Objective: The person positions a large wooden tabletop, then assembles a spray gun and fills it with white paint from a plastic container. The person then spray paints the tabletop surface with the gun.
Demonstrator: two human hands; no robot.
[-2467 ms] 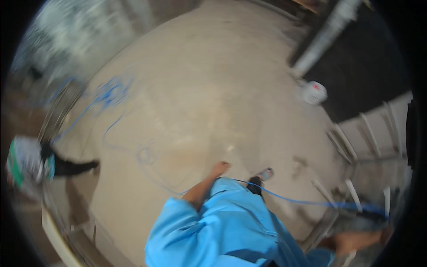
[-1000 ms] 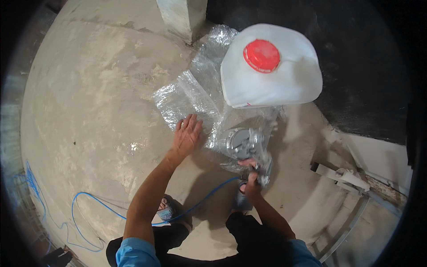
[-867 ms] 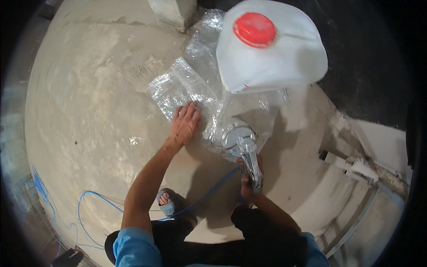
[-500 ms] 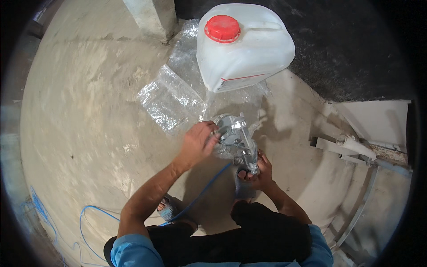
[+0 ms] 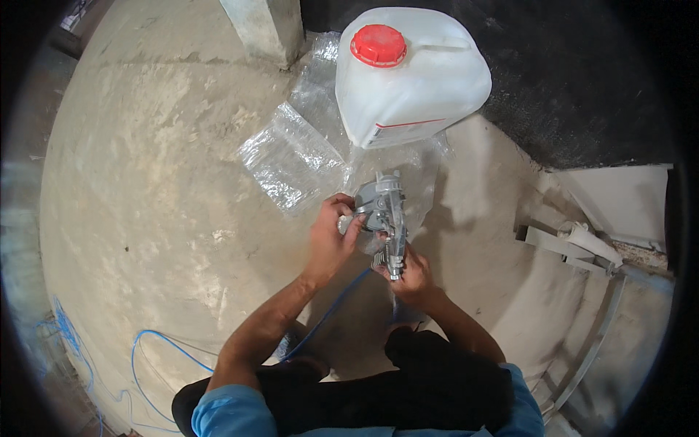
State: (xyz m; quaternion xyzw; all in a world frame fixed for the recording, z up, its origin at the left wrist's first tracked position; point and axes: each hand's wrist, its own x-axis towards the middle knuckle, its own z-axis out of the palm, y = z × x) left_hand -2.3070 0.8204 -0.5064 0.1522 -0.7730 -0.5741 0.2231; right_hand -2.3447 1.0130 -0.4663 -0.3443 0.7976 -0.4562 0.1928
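Observation:
A silvery metal spray gun with a rounded grey cup on its left side is held over the floor in front of me. My right hand is closed round its lower end, with the fingers partly hidden behind the metal. On the left side, my left hand grips the cup between bent fingers and thumb; a small pale part shows at the fingertips. A blue hose runs up from between my feet to the gun beside my right hand. How it joins there is hidden.
Past the gun stands a white plastic jerrycan with a red cap, on clear plastic sheeting. A concrete post rises behind. To the right are a white roller-like tube and metal bars. Tangled blue cord lies far left.
The gun has turned more upright and its lower end has shifted left with my right hand. My left hand has settled onto the cup's side. The view has shifted slightly.

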